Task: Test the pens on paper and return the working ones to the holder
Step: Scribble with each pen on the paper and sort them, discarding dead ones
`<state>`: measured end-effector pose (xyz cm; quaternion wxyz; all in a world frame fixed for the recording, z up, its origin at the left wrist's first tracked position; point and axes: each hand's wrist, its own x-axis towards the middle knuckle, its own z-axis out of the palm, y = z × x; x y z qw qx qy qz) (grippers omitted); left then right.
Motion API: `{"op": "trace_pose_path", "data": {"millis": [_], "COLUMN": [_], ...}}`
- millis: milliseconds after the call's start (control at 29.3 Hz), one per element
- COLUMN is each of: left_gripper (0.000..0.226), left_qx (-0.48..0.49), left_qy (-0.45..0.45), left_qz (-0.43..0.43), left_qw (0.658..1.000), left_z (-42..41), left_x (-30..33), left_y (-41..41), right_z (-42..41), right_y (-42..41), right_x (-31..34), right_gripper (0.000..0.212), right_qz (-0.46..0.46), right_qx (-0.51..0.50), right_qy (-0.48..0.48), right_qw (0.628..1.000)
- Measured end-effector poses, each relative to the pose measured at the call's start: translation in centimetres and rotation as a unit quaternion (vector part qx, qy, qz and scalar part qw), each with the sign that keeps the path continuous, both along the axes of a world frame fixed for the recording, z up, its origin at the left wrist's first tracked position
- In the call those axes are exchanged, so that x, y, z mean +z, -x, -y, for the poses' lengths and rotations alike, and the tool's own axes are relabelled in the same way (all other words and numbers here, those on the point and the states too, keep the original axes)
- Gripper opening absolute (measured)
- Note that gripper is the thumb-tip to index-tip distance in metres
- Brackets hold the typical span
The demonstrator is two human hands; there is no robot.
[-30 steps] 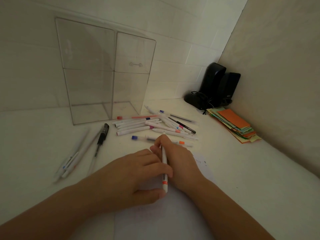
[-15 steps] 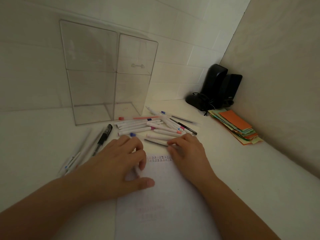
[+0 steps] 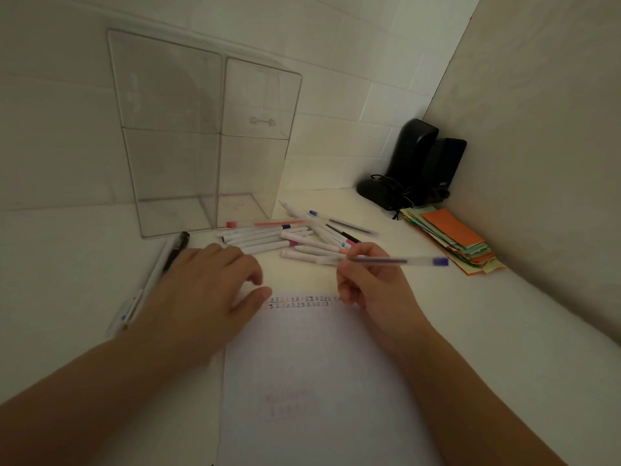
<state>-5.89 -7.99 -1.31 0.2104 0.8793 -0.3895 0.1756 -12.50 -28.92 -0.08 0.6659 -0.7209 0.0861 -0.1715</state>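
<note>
In the far right corner of my white worktop (image 3: 504,331), two black speakers (image 3: 426,163) stand against the tiled wall (image 3: 336,62), a stack of coloured paper slips (image 3: 453,237) just beside them.

walls: back wall (image 3: 336,62) is white tile, looks kinda grey-green in this light; side wall (image 3: 537,129) on the right is plain beige, the two meet in a corner
surface: white desk (image 3: 504,331) running right up into that corner
corner stuff: two black speakers (image 3: 426,163) standing side by side with a tangled cord, stack of colored paper slips (image 3: 453,240) just in front, orange on top
light: pretty dim, brightest patch mid-desk
</note>
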Motion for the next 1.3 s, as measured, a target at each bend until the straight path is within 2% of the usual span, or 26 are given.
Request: {"op": "trace_pose_path", "data": {"millis": [34,103,205,308,410,513,615,683,786,957,1162,1298], "left_gripper": [0.035,0.042,0.054,0.049,0.037,0.042,0.050,0.047,0.032,0.029,0.032,0.043], "left_qx": [-0.025,-0.071,-0.100,-0.118,-0.124,-0.124,-0.155,-0.154,-0.140,-0.159,-0.177,-0.170], "left_qy": [0.024,0.054,0.047,0.049,0.093,0.110,0.088,0.072,0.052,0.065,0.074,0.076], "left_qz": [-0.006,-0.023,-0.034,-0.034,-0.083,-0.109,-0.160,-0.130,-0.079,-0.087,-0.092,-0.081], "left_qw": [0.999,0.996,0.993,0.991,0.984,0.980,0.971,0.977,0.986,0.981,0.977,0.979], "left_z": [0.3,1.0,1.5,2.0,2.3,2.1,2.2,2.4,2.2,2.1,2.2,2.2], "left_x": [0.0,-0.2,-0.8,-1.0,-1.1,-0.9,-0.8,-1.2,-0.9,-0.2,0.1,0.3], "left_y": [0.4,1.3,1.9,1.9,1.3,0.9,1.5,1.7,1.5,1.7,2.0,2.0], "right_z": [-0.4,-1.0,-1.5,-1.9,-2.5,-2.5,-2.4,-2.4,-2.5,-2.7,-2.5,-2.4], "right_y": [0.2,0.4,0.5,0.6,0.6,0.3,0.3,0.3,0.4,0.8,1.0,1.1], "right_x": [0.1,0.2,0.4,0.4,0.2,-0.2,-0.2,-0.1,0.1,0.6,0.8,1.0], "right_gripper": [0.014,0.013,0.023,0.025,0.007,0.011,0.009,0.017,0.026,0.026,0.027,0.030], "right_qz": [0.004,0.005,-0.001,-0.016,-0.027,-0.027,-0.013,-0.023,-0.032,-0.023,-0.020,-0.020], "right_qx": [0.040,0.124,0.193,0.196,0.188,0.161,0.180,0.179,0.167,0.193,0.207,0.204], "right_qy": [-0.025,-0.059,-0.066,-0.012,0.031,0.006,-0.030,-0.038,0.005,-0.044,-0.064,-0.073], "right_qw": [0.999,0.991,0.979,0.980,0.981,0.987,0.983,0.983,0.985,0.980,0.976,0.976]}}
